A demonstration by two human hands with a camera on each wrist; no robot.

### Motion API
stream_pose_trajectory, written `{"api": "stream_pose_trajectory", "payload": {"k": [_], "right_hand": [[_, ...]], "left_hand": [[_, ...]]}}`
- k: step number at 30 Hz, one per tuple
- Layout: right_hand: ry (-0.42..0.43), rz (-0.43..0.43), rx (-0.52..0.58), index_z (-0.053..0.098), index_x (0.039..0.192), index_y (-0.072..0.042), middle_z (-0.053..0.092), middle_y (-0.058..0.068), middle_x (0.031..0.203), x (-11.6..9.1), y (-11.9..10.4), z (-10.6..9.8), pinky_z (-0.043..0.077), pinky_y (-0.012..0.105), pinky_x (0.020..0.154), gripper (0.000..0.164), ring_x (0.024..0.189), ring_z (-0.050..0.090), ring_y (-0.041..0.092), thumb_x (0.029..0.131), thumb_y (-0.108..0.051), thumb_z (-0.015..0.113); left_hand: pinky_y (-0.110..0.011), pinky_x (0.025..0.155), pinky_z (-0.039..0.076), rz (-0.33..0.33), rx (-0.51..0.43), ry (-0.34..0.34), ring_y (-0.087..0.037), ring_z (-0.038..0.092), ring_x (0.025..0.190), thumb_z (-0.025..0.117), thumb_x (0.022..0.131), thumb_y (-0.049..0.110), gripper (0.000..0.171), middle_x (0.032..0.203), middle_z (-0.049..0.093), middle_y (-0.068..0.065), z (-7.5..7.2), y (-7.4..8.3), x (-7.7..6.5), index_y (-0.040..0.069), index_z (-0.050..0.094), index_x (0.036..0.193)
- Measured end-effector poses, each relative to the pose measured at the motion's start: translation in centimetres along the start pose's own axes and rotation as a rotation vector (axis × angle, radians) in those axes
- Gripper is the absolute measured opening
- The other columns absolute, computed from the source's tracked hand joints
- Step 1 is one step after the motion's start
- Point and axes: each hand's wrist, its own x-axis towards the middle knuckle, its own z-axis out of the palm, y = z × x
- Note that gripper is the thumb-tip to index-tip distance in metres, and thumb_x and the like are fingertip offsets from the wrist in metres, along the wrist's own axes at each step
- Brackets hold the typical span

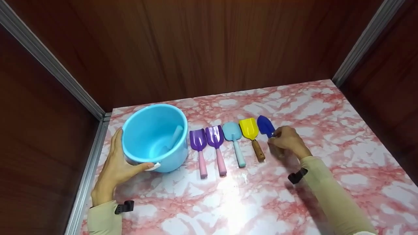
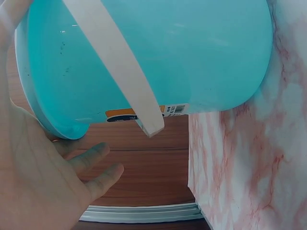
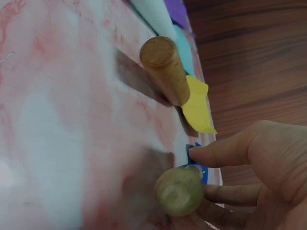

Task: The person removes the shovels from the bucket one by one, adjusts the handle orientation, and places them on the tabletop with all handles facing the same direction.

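A light blue bucket stands at the left with its mouth tipped toward the head camera. My left hand rests on its outside at the rim, fingers straight and spread, thumb beside the white handle. Inside the bucket leans a pale blue shovel. At the right, my right hand pinches a dark blue toy trowel near its neck. The trowel's rounded wooden handle end shows beneath the fingers in the right wrist view.
Left of the trowel lie a yellow shovel with wooden handle, a light blue shovel and two purple shovels, one nearest the bucket, the other beside it. Wooden panels wall the marbled table.
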Motion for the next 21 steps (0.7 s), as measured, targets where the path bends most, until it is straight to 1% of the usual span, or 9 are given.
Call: {"api": "stream_pose_trajectory", "payload": {"k": [3, 5, 8, 10, 15, 18, 21], "right_hand": [[0.025, 0.003, -0.008, 0.066, 0.128, 0.005, 0.070, 0.023, 0.113, 0.0, -1.2, -0.1, 0.059, 0.041, 0.079, 0.048, 0.089, 0.067, 0.028, 0.097, -0.031, 0.075], [0.044, -0.004, 0.002, 0.064, 0.130, 0.005, 0.069, 0.024, 0.116, 0.1, -2.4, -0.3, 0.061, 0.046, 0.085, 0.048, 0.093, 0.066, 0.031, 0.098, -0.030, 0.074], [0.086, -0.059, -0.012, 0.063, 0.135, 0.005, 0.068, 0.025, 0.123, 0.4, -4.9, -0.7, 0.059, 0.054, 0.098, 0.050, 0.104, 0.065, 0.036, 0.099, -0.028, 0.073], [0.110, -0.105, -0.018, 0.063, 0.138, 0.004, 0.067, 0.025, 0.128, 0.6, -6.7, -1.0, 0.057, 0.056, 0.103, 0.050, 0.110, 0.065, 0.038, 0.100, -0.027, 0.073], [0.136, -0.223, -0.012, 0.065, 0.138, 0.000, 0.067, 0.023, 0.133, 0.8, -11.1, -1.5, 0.058, 0.054, 0.104, 0.045, 0.116, 0.064, 0.038, 0.102, -0.025, 0.072], [0.140, -0.287, -0.011, 0.067, 0.137, -0.003, 0.067, 0.019, 0.133, 0.7, -13.5, -1.5, 0.059, 0.053, 0.103, 0.041, 0.118, 0.064, 0.038, 0.101, -0.022, 0.073], [0.141, -0.349, -0.015, 0.067, 0.138, -0.005, 0.068, 0.017, 0.135, 0.3, -15.9, -1.1, 0.061, 0.052, 0.102, 0.042, 0.119, 0.065, 0.036, 0.100, -0.020, 0.075]], "left_hand": [[-0.075, 0.113, 0.042, 0.005, -0.002, 0.003, -0.036, 0.036, 0.147, 0.104, 0.063, 0.046, 0.146, 0.173, 0.020, 0.000, 0.1, 0.0, 0.1, 0.034, 0.007, 0.172], [-0.075, 0.113, 0.043, -0.001, -0.008, 0.000, -0.036, 0.037, 0.147, 0.104, 0.062, 0.046, 0.147, 0.173, 0.020, 0.001, 0.2, 0.0, 0.1, 0.035, 0.007, 0.172], [-0.074, 0.113, 0.043, -0.008, -0.015, -0.009, -0.036, 0.037, 0.147, 0.104, 0.062, 0.047, 0.147, 0.173, 0.019, 0.002, 0.3, 0.1, 0.1, 0.036, 0.006, 0.171], [-0.073, 0.114, 0.043, -0.011, -0.017, -0.012, -0.035, 0.037, 0.147, 0.105, 0.062, 0.047, 0.148, 0.173, 0.019, 0.002, 0.3, 0.1, 0.0, 0.036, 0.006, 0.171], [-0.075, 0.114, 0.041, -0.002, -0.008, -0.003, -0.036, 0.037, 0.146, 0.105, 0.062, 0.046, 0.148, 0.173, 0.019, 0.001, 0.2, 0.1, 0.1, 0.035, 0.006, 0.172], [-0.075, 0.115, 0.041, 0.004, -0.010, -0.002, -0.037, 0.037, 0.147, 0.105, 0.062, 0.045, 0.148, 0.173, 0.020, 0.000, 0.2, 0.1, 0.2, 0.035, 0.006, 0.172], [-0.075, 0.115, 0.041, -0.008, -0.013, -0.004, -0.036, 0.037, 0.147, 0.104, 0.062, 0.047, 0.147, 0.172, 0.021, 0.001, 0.1, 0.1, 0.1, 0.036, 0.006, 0.171]]}}
